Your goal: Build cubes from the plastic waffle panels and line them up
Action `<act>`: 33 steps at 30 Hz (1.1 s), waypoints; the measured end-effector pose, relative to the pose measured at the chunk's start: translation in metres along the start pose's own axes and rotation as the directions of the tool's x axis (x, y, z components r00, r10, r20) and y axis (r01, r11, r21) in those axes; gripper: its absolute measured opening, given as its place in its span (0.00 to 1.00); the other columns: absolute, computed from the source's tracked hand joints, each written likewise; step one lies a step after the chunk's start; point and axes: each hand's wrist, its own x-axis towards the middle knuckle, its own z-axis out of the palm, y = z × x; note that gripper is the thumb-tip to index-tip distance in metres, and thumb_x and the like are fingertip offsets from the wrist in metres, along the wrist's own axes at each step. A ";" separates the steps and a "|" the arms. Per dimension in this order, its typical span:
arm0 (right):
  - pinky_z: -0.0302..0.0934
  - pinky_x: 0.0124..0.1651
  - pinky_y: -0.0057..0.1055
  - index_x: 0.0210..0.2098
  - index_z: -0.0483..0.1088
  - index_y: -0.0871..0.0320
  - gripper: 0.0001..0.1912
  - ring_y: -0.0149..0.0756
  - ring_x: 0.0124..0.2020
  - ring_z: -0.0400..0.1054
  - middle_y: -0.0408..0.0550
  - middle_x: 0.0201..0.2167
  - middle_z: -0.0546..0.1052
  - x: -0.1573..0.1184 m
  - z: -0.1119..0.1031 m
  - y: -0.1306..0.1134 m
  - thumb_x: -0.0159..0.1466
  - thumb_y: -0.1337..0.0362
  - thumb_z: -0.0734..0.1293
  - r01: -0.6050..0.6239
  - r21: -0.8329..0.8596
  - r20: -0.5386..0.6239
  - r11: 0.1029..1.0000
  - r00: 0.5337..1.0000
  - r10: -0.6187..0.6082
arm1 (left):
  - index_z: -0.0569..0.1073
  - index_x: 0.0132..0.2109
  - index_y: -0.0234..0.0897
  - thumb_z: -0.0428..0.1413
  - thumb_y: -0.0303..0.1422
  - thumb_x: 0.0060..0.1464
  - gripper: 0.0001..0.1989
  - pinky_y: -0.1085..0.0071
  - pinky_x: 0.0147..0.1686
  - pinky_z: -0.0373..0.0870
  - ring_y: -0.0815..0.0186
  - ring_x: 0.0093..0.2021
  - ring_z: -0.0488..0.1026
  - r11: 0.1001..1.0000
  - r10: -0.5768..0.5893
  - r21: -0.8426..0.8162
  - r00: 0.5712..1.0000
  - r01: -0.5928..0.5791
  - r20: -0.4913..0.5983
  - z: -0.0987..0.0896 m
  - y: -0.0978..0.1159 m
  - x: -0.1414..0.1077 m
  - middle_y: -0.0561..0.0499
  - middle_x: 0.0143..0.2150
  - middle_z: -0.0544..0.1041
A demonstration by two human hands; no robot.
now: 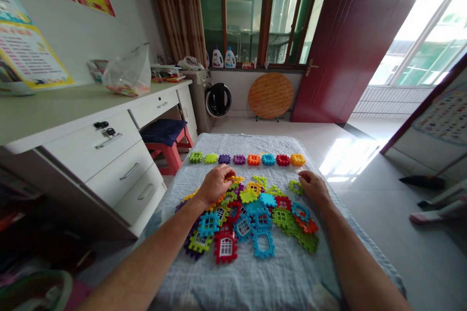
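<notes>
My left hand (218,183) is closed around the edge of a yellow plastic building block piece (236,180), just above the left back of a mixed pile. Beside the pile's right end is my right hand (314,186), fingers bent and thumb a little apart, with nothing visible in them. A green block piece (295,186) lies right by its fingertips; whether they touch it I cannot tell. The pile holds several notched pieces, among them a red window piece (225,248), a blue square frame (263,244) and a green panel (308,241).
Behind the pile, several coloured blocks stand in a row, from a green one (196,157) to an orange one (297,159). Everything lies on a cloth-covered table (284,282). At left are a white desk (98,155) and a stool (164,133); a red door (350,48) is at right.
</notes>
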 end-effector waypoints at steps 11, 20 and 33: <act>0.60 0.37 0.32 0.38 0.75 0.59 0.18 0.36 0.30 0.68 0.47 0.28 0.77 0.000 0.000 -0.004 0.55 0.57 0.59 0.044 -0.014 -0.020 0.999 0.999 -0.045 | 0.73 0.47 0.41 0.50 0.23 0.47 0.20 0.67 0.52 0.66 0.63 0.49 0.71 0.993 0.114 0.012 0.966 -0.120 0.233 -0.009 0.019 -0.030 0.49 0.47 0.74; 0.60 0.38 0.32 0.36 0.74 0.58 0.16 0.35 0.29 0.68 0.48 0.29 0.76 -0.007 0.000 -0.022 0.55 0.58 0.59 0.173 -0.031 -0.015 0.984 0.985 -0.174 | 0.74 0.46 0.36 0.46 0.24 0.50 0.18 0.64 0.57 0.63 0.58 0.51 0.71 0.915 -0.272 0.279 0.957 0.290 -0.102 -0.031 -0.057 -0.045 0.44 0.50 0.75; 0.61 0.39 0.32 0.35 0.74 0.57 0.15 0.36 0.31 0.68 0.47 0.29 0.77 -0.008 0.005 -0.026 0.55 0.60 0.59 0.163 -0.104 0.055 0.981 0.986 -0.158 | 0.73 0.35 0.37 0.55 0.38 0.45 0.12 0.72 0.30 0.66 0.64 0.30 0.73 0.895 -0.445 0.082 0.892 0.439 0.076 -0.032 -0.089 -0.061 0.53 0.29 0.75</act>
